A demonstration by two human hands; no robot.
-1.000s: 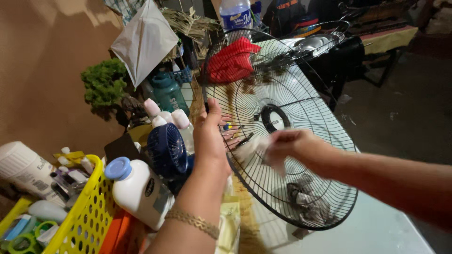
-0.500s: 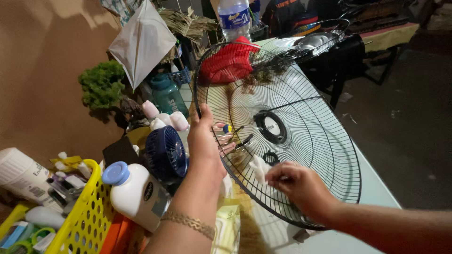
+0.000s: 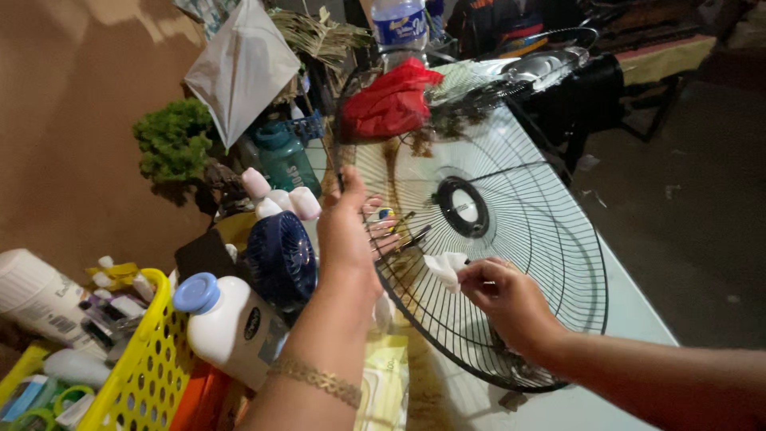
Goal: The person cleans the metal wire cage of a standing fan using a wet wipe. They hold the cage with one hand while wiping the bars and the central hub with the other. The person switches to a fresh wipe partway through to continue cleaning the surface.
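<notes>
Two hands are on the round black wire fan cover [image 3: 511, 239], and both are yours. Your left hand [image 3: 347, 231] grips the cover's left rim, with fingers poking through the thin wires and closed around them. Your right hand [image 3: 503, 295] pinches a small white wipe [image 3: 444, 268] tight between thumb and fingers and presses it on the wires, just below the black ring in the middle. The cover stands tilted up on the pale table [image 3: 638, 319], leaning away from you.

Lots of stuff crowds the left side. A little dark blue fan [image 3: 279, 257] sits right next to your left wrist. A white bottle with a blue cap [image 3: 227, 319] leans beside it. A yellow plastic basket [image 3: 152, 359] full of holes holds small tubes and bits. Three pink and white bottle tops [image 3: 279, 198] stand behind the blue fan, near a dark green jug [image 3: 283, 156] and a small bushy green plant [image 3: 175, 140].

Behind the cover lies a crumpled red cloth [image 3: 391, 100], seen partly through the wires. A clear water bottle [image 3: 399, 28] stands behind that. A white kite-shaped paper [image 3: 243, 68] hangs above the plant. Farther back rests another wire cover [image 3: 542, 64], shiny and flat. A soft pale yellow packet [image 3: 387, 379] lies on the table under your left arm.
</notes>
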